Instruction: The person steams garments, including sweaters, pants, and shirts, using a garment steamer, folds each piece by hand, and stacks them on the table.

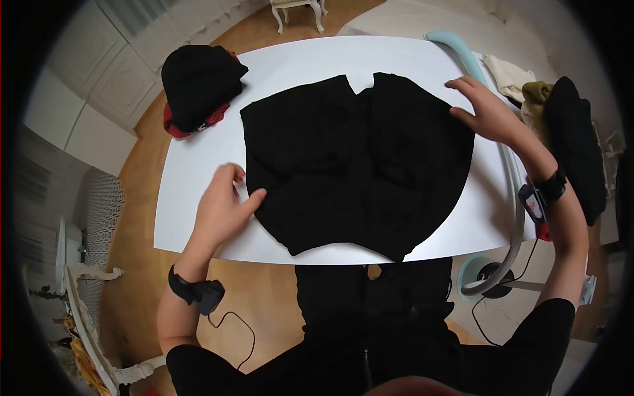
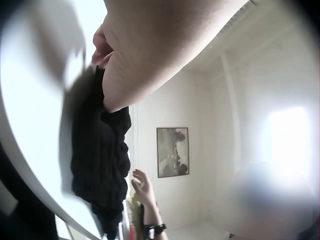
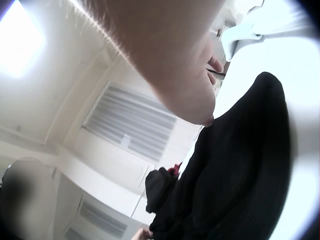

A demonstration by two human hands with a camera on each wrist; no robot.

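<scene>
A black garment [image 1: 360,171] lies spread on the white table, with a notch in its far edge and some wrinkles across its middle. My left hand [image 1: 223,206] is at the garment's left edge, thumb tip over the cloth and fingers loosely bent beside it on the table side. At the upper right edge is my right hand [image 1: 485,109], its fingers apart and its thumb right at the cloth. The right wrist view shows the right thumb close against the black garment [image 3: 240,165]. Neither hand has cloth gathered in it.
Folded black and red clothes [image 1: 201,89] sit at the table's far left corner. A light blue lamp-like arm [image 1: 456,49] curves over the far right. Cream, olive and black clothes [image 1: 574,145] are piled on the right. The white table [image 1: 191,204] ends just before the person's lap.
</scene>
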